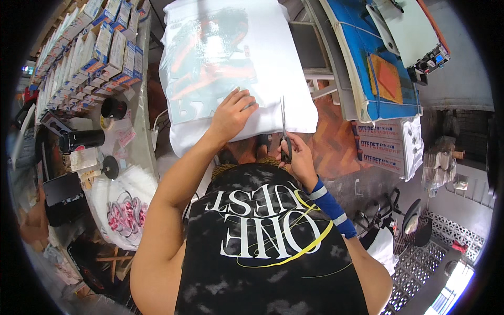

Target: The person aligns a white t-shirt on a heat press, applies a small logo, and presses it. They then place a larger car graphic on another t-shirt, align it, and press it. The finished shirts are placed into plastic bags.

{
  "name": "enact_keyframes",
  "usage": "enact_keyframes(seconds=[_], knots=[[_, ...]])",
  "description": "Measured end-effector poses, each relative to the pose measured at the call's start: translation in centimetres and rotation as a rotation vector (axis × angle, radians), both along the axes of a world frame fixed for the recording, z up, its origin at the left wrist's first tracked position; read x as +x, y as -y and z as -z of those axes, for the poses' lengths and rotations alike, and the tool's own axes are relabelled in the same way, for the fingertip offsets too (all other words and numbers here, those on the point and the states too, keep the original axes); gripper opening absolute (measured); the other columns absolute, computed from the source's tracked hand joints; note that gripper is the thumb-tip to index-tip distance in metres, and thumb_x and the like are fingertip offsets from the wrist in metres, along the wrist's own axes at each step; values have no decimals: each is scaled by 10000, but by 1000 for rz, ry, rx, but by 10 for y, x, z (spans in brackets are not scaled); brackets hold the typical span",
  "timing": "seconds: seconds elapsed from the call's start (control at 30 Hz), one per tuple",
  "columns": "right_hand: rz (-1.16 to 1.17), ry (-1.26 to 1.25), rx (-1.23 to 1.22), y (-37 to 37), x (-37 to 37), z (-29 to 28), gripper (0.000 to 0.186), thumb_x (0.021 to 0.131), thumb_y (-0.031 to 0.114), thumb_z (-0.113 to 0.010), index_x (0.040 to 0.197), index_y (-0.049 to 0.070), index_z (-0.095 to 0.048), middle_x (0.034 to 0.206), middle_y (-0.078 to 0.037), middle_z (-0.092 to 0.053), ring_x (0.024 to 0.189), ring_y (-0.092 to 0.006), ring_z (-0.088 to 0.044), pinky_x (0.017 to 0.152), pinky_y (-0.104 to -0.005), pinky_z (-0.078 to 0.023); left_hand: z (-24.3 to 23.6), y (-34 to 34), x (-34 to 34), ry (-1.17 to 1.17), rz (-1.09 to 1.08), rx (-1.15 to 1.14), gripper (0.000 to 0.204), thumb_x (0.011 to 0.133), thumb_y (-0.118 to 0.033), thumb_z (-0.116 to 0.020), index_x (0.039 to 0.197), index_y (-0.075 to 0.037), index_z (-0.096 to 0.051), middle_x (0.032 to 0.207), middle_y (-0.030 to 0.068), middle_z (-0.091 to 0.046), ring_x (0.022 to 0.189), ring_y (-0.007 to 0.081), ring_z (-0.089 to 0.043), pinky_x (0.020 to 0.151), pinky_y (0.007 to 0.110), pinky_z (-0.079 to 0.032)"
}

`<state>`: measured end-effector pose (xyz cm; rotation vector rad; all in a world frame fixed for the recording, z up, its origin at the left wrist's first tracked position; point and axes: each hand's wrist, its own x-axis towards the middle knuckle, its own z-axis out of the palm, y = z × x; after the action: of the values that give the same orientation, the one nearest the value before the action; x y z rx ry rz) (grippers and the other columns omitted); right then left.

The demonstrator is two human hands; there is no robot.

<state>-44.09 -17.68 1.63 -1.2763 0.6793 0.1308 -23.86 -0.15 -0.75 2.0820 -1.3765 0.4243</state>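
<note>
White cloth, likely a garment, is spread over the surface in front of me. On it lies a clear, glossy transfer film sheet with orange-red and pale print. My left hand rests on the near edge of the film, fingers bent and slightly apart, pressing down rather than gripping. My right hand holds a pair of scissors by the black handles. The blades point away from me over the near right part of the cloth and look nearly closed. Whether they touch it I cannot tell.
Stacked narrow boxes and a black cylinder occupy the left-hand table. A bag with pink-and-white pieces is nearer me. A blue-covered board stands at the right, above several white cartons. Tiled floor shows between.
</note>
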Motion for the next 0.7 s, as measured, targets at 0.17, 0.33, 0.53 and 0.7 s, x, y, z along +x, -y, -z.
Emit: enact_keyframes(seconds=[0.17, 0.33, 0.53, 0.7], knots=[[-91, -40, 16, -15, 3, -3, 514, 1009, 222, -681, 1455, 32, -509, 930, -78, -655, 717, -151, -673, 546, -264, -541, 1, -1, -5, -9, -14, -44, 198, 834, -76, -637, 1002, -75, -742, 1103, 71, -725, 1139, 303, -670, 1065, 483, -509], [-101, -57, -38, -25, 13, -10, 519, 1009, 230, -683, 1452, 22, -510, 903, -68, -653, 688, -139, -666, 520, -256, -527, -1, 1, -11, -56, -36, -55, 200, 818, -41, -690, 1008, -64, -748, 1109, 80, -731, 1131, 311, -672, 1064, 490, -514], [-91, -73, -39, -24, 13, -12, 497, 1010, 211, -679, 1444, 25, -521, 896, -64, -653, 680, -131, -660, 513, -254, -520, 0, 1, -11, -69, -49, -62, 183, 835, -61, -675, 1001, -68, -751, 1108, 80, -734, 1134, 313, -673, 1067, 483, -509], [-97, -90, -50, -23, 12, -7, 459, 1018, 161, -658, 1443, 46, -527, 897, -59, -652, 660, -121, -653, 487, -246, -503, -2, 2, -12, -76, -54, -63, 178, 830, -49, -696, 997, -73, -752, 1099, 80, -734, 1123, 314, -675, 1060, 486, -512]])
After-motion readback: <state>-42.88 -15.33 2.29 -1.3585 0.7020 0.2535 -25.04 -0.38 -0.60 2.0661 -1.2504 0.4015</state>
